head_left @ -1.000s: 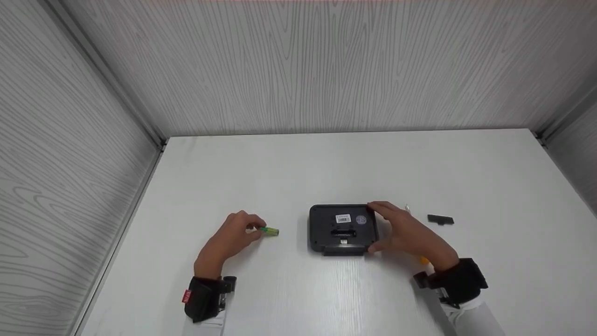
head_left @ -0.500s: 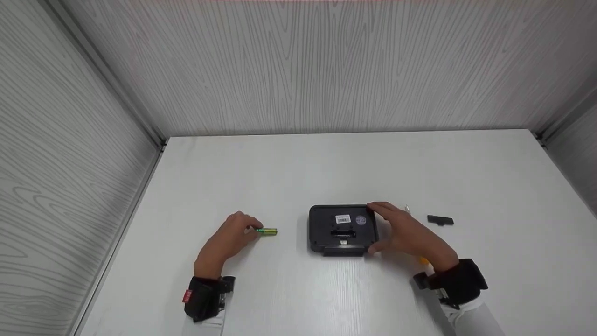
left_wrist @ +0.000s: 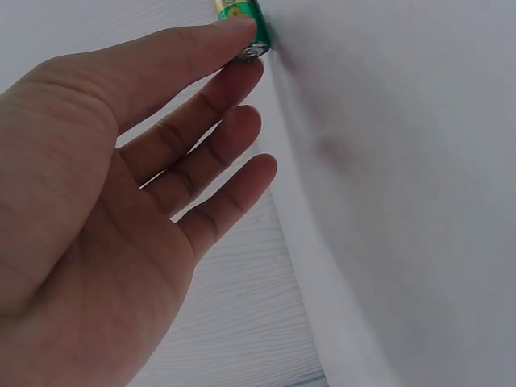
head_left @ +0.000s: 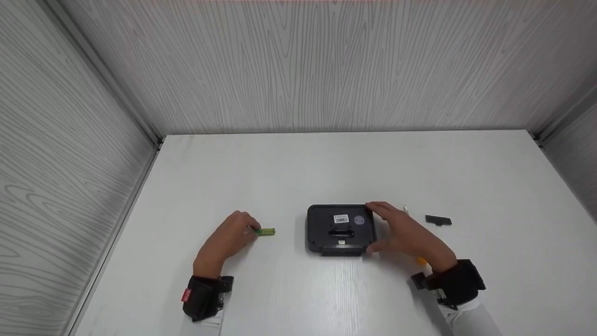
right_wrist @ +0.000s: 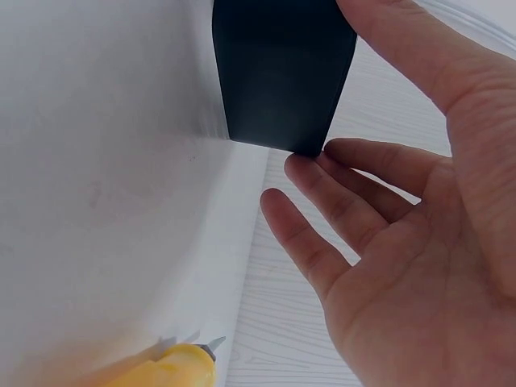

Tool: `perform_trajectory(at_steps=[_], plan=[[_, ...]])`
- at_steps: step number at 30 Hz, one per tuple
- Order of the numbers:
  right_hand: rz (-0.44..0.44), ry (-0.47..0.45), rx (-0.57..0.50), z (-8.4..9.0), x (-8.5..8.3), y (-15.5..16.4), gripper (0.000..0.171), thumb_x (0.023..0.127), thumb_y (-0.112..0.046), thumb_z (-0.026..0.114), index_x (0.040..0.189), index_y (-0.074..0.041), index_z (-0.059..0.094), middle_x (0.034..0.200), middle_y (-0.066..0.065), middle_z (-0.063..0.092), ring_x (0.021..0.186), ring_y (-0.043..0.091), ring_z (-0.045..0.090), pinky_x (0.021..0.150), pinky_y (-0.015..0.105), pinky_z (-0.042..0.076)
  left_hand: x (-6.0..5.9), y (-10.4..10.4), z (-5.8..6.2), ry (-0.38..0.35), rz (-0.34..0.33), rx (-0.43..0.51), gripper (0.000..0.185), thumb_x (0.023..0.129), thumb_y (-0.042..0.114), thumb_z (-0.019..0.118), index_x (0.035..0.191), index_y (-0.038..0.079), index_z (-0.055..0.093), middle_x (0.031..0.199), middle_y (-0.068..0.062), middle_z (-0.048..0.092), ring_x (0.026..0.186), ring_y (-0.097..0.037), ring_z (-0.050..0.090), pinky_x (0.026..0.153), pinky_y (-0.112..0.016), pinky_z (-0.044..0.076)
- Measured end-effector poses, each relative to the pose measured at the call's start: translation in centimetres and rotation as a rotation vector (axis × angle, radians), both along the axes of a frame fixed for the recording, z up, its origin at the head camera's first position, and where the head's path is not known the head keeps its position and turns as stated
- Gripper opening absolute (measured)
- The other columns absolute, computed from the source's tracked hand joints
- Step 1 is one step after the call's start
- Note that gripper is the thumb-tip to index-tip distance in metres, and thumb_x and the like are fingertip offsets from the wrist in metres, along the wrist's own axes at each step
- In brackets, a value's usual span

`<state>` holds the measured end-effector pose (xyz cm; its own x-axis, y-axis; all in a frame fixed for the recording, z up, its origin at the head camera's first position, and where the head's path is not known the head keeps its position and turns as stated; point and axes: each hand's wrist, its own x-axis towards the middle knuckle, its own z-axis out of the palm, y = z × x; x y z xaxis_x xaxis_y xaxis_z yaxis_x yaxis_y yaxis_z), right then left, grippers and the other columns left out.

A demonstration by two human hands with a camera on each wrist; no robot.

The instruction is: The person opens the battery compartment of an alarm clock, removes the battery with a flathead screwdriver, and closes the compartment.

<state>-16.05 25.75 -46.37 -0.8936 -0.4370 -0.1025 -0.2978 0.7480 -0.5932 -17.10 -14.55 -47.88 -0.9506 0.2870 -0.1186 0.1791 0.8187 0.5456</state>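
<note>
My left hand pinches the end of a green and gold battery between thumb and fingers, low over the table. In the left wrist view the battery shows at the top, its near end by the thumb tip. To its right lies a black electronic device, back side up, with a label, a round mark and a narrow battery slot showing. My right hand holds the device's right side, thumb at the near corner and fingers at the far one. The right wrist view shows that dark side wall between thumb and fingers.
A small black battery cover lies right of my right hand. Partly hidden under that hand is a tool with a yellow-orange handle and a metal tip. Wood-grain panels wall the white table at the back and sides.
The battery has turned slightly in my left fingers, from tilted to nearly level, and shifted a little left. My right hand and the device have stayed put.
</note>
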Motion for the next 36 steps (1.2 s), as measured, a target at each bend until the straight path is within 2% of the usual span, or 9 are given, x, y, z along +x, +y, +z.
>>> perform_trajectory(at_steps=[5,12,21,30,36], plan=[[-0.002,-0.004,-0.001,0.0,0.0,0.0,0.105,0.065,-0.042,0.088,0.150,-0.009,0.035,0.153,0.008,0.039,0.142,0.033,0.037,0.113,0.054,0.034,0.0,0.1,0.1,-0.010,0.010,-0.001,0.017,0.084,0.001,0.069,0.099,0.006,0.075,0.097,-0.004,0.068,0.100,-0.020,0.060,0.091,-0.037,0.052],[0.023,0.060,0.002,-0.2,-0.1,-0.1,0.103,0.065,-0.042,0.088,0.148,-0.006,0.039,0.150,0.011,0.043,0.139,0.033,0.041,0.111,0.053,0.036,-0.1,0.2,0.5,-0.029,0.040,-0.041,0.019,0.084,0.007,0.070,0.103,0.010,0.075,0.100,-0.001,0.069,0.102,-0.020,0.060,0.092,-0.039,0.050],[0.010,0.038,0.002,-0.1,0.1,0.1,0.104,0.065,-0.043,0.088,0.149,-0.009,0.038,0.152,0.010,0.042,0.141,0.033,0.039,0.112,0.054,0.035,0.1,0.4,0.8,0.012,0.040,-0.089,0.029,0.085,0.012,0.071,0.115,0.011,0.071,0.114,-0.005,0.067,0.111,-0.025,0.058,0.098,-0.043,0.048],[0.027,0.066,-0.002,-0.3,0.1,0.3,0.103,0.065,-0.043,0.087,0.148,-0.005,0.038,0.150,0.010,0.043,0.139,0.034,0.041,0.110,0.053,0.037,0.5,1.3,1.4,0.182,-0.003,-0.113,0.032,0.088,0.023,0.072,0.117,0.011,0.069,0.116,-0.007,0.066,0.113,-0.027,0.057,0.098,-0.044,0.047],[0.016,0.029,0.009,0.0,0.0,0.1,0.104,0.066,-0.041,0.088,0.149,-0.007,0.036,0.152,0.008,0.041,0.141,0.031,0.039,0.112,0.051,0.035,0.9,2.2,1.8,0.261,-0.024,-0.111,0.031,0.090,0.025,0.069,0.117,0.010,0.068,0.115,-0.007,0.067,0.112,-0.026,0.058,0.100,-0.044,0.045]])
